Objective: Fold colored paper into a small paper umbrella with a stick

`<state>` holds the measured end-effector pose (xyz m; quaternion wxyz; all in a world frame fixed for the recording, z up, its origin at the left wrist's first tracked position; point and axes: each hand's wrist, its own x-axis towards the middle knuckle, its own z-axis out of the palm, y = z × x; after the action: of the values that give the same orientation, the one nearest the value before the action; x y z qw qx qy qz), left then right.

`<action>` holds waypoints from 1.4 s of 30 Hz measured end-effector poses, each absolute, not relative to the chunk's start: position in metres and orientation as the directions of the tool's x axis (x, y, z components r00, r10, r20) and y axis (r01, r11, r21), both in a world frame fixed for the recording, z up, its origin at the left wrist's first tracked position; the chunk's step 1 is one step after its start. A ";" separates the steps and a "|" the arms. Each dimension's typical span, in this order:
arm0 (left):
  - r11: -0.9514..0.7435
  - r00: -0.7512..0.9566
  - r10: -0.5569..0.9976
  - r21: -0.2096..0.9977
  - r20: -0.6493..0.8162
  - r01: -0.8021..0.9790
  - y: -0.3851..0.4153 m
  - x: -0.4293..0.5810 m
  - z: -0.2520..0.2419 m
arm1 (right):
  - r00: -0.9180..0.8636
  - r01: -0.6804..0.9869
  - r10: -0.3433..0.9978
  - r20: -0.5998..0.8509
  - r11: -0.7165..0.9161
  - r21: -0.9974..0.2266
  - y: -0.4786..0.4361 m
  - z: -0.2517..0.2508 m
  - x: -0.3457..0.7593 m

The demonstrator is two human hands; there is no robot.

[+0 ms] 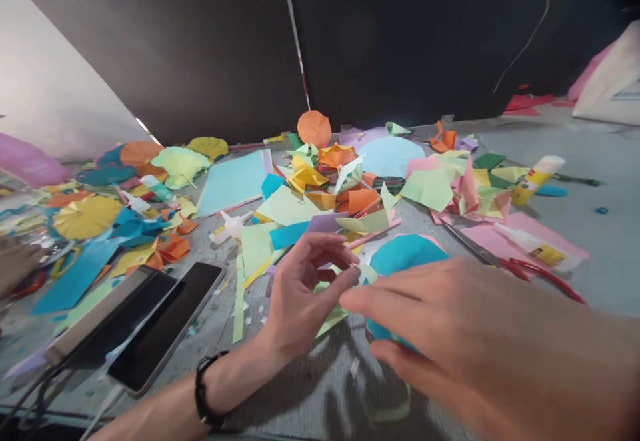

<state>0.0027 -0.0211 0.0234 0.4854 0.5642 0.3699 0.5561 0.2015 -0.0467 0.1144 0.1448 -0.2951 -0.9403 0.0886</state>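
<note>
So we're facing a big dark wall (400,41) here, split by a thin pale seam (295,27), with a wiggly light line (547,4) off to the right. On our left there's a whitish panel (45,74), pretty bright, and our grey tabletop (595,167) runs back toward the wall.

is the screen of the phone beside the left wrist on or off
Off, it seems: the phone lies face up and plain black, with nothing lit on it.
</note>
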 end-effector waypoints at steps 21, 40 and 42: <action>-0.322 0.080 0.942 0.945 0.325 -0.051 -0.021 0.002 0.026 | -0.625 0.662 0.710 0.324 0.702 -0.262 -0.013 0.113 0.203; -0.400 0.087 0.908 0.910 0.409 -0.110 -0.024 -0.001 0.022 | -0.598 0.682 0.746 0.293 0.665 -0.304 -0.007 0.109 0.204; -0.432 0.076 0.897 0.899 0.436 -0.065 -0.024 -0.002 0.019 | -0.599 0.675 0.747 0.289 0.665 -0.319 -0.007 0.108 0.205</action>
<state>-0.0016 -0.0242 0.0194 0.4091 0.6089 0.3415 0.5876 0.2047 -0.0073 0.1085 0.2019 -0.3995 -0.8898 0.0885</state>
